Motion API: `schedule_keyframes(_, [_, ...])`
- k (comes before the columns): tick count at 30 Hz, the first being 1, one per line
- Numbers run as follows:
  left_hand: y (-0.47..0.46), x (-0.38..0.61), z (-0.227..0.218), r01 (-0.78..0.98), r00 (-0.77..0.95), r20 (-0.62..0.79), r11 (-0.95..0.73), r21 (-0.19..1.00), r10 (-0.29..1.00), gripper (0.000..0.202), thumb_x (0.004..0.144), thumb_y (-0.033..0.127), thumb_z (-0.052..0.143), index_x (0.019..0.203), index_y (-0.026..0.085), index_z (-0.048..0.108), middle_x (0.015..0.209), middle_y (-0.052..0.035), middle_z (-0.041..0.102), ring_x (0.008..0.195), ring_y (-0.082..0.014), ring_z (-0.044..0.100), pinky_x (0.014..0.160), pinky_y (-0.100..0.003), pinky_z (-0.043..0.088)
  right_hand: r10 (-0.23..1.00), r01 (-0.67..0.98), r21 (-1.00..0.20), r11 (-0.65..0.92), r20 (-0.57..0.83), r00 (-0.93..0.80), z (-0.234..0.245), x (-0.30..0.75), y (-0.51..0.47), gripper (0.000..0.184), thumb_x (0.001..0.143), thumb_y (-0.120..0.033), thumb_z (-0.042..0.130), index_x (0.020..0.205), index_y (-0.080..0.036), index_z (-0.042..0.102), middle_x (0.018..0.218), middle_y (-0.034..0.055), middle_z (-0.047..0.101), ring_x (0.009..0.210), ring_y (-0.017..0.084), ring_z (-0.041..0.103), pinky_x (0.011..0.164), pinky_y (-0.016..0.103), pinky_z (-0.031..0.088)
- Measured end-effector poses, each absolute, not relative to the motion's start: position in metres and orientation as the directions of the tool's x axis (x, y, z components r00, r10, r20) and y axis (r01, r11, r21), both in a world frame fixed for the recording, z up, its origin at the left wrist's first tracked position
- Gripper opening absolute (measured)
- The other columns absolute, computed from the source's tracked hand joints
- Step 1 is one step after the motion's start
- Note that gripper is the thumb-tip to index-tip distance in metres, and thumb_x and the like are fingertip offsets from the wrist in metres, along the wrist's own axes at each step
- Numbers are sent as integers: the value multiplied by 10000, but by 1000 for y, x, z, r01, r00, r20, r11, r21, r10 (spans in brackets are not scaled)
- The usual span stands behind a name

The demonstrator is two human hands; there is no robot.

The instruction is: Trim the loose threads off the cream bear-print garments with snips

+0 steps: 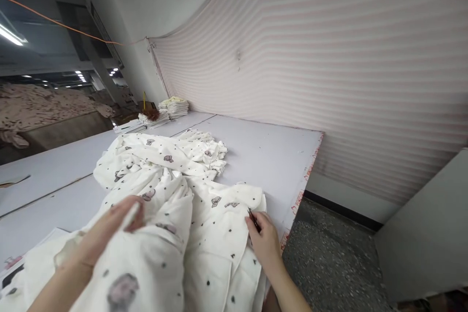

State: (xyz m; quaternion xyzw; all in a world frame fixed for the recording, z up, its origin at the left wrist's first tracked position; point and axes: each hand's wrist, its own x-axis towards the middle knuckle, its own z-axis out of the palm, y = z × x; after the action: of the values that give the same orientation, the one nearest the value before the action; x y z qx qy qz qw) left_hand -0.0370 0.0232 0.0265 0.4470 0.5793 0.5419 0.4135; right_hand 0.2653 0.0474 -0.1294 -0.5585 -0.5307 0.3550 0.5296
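White fabric printed with small grey-pink animal figures and dark dots lies bunched across the table in front of me. My left hand is closed on a raised fold of it, slightly blurred, with part of the fingers covered by the cloth. Over the right edge of the fabric, my right hand is curled round a small pair of dark thread snips. Their pointed tip sticks out above my thumb, close to the cloth. Further back, a gathered part of the same fabric is heaped up.
The pale table ends at a right edge with red-printed tape. Folded white cloth stacks stand at its far end. A striped pinkish sheet hangs along the wall. A big pile of pinkish fabric lies at left, beyond the table.
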Motion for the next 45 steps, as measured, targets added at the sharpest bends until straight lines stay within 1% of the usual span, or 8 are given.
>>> schedule_keyframes(5, [32,43,3,611,108,-316,188,769,943,482,800,505,622,1222,273,601,1071,-40,669,665,-167,646,615,-285,537,977,59,-978,198,202,71,-118,231,22,265,898,-410,510,872,-175,630,788,36,663,739,185,629,653,231,502])
schedule_keyframes(11, [41,72,-30,775,272,-78,-170,609,959,95,801,292,580,790,209,624,818,-18,620,739,-200,607,681,-290,463,990,-99,-987,129,134,-48,-128,222,14,280,865,-428,559,912,-188,695,865,60,734,867,225,674,793,273,506])
schedule_keyframes(16, [35,41,-37,665,320,152,-336,667,935,143,858,305,492,753,217,535,1142,-111,586,1009,-257,575,796,-325,469,972,268,-955,124,171,159,-138,258,33,348,878,-424,493,1151,-218,558,883,60,686,783,223,674,717,306,514])
schedule_keyframes(21, [25,25,-20,529,296,-38,-131,838,954,237,894,388,428,713,236,431,668,20,587,660,-174,558,665,-267,446,963,578,-807,119,236,132,-129,276,58,477,875,-272,446,1351,-257,411,1163,100,637,1014,281,638,695,336,496])
schedule_keyframes(29, [17,49,-6,941,183,-268,-90,325,946,220,778,435,570,822,221,594,799,-41,680,793,-266,635,689,-306,424,944,511,-824,246,322,65,-111,261,58,230,797,-133,407,887,-198,608,863,40,654,787,197,633,694,277,479])
schedule_keyframes(33, [18,72,-16,916,271,-155,-206,344,950,450,723,455,654,1076,219,503,870,-59,680,781,-272,642,675,-316,451,937,455,-839,299,348,25,-94,243,36,214,762,-111,438,819,-187,630,747,16,640,685,172,622,626,237,469])
schedule_keyframes(39, [25,69,-39,812,322,173,-366,455,931,158,718,115,501,805,228,434,797,-18,576,708,-198,600,626,-278,453,914,319,-857,405,384,-130,-84,223,11,286,809,-152,529,1011,-239,713,828,39,686,803,197,654,732,248,499])
schedule_keyframes(45, [12,46,-46,681,227,423,-454,575,877,120,871,143,388,863,242,457,794,-5,577,730,-178,585,670,-261,461,950,408,-868,282,313,11,-104,230,4,447,831,-297,550,1273,-239,535,683,-16,572,608,181,593,577,252,468])
